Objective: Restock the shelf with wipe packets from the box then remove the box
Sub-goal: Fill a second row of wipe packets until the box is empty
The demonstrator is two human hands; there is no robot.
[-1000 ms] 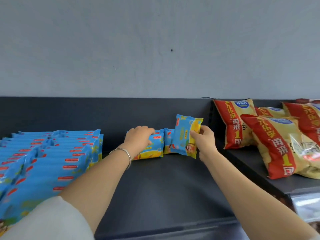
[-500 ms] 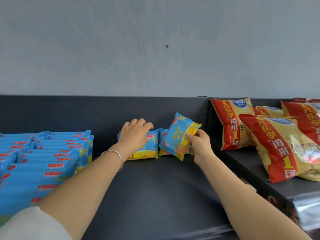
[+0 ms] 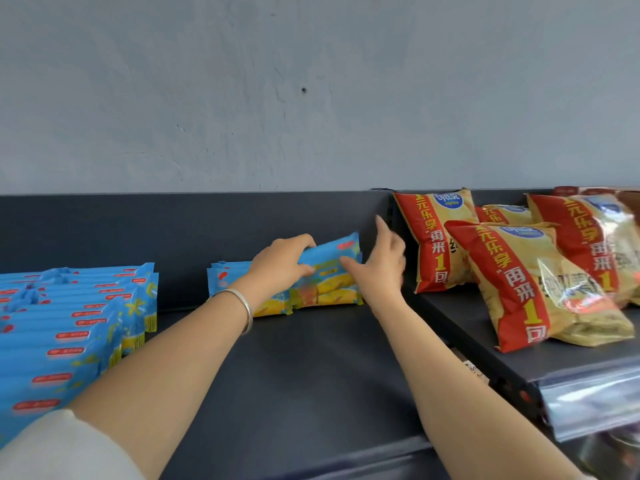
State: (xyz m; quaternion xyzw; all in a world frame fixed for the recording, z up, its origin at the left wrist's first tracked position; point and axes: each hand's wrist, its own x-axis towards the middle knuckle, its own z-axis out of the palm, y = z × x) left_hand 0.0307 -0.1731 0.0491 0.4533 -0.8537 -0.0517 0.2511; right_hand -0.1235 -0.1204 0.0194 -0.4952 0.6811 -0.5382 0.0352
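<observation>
Left hand (image 3: 280, 268): curled around the left part of a blue packet (image 3: 334, 252), fingers over its top edge and thumb on its front; a bracelet (image 3: 244, 308) circles the wrist and a pale sleeve (image 3: 52, 448) shows at the bottom edge.
Right hand (image 3: 379, 268): fingers straight and spread, somewhat blurred, at the packet's right end; the thumb lies across its front, but contact cannot be told.
Packet: tilted, right end higher, lying over the back row (image 3: 227, 282).
Back row: blue and yellow packets side by side on the shelf (image 3: 294, 375), close to its back panel.
Stack (image 3: 69, 327): many blue packets with red labels, piled at the shelf's left, apart from the back row.
Shelf: dark, with a bare stretch between the two forearms.
Bags (image 3: 519, 282): red and yellow snack bags, leaning and overlapping on the next shelf (image 3: 485, 344) to the right, near the right hand but not touching it.
Wall (image 3: 311, 98): grey, above the back panel.
</observation>
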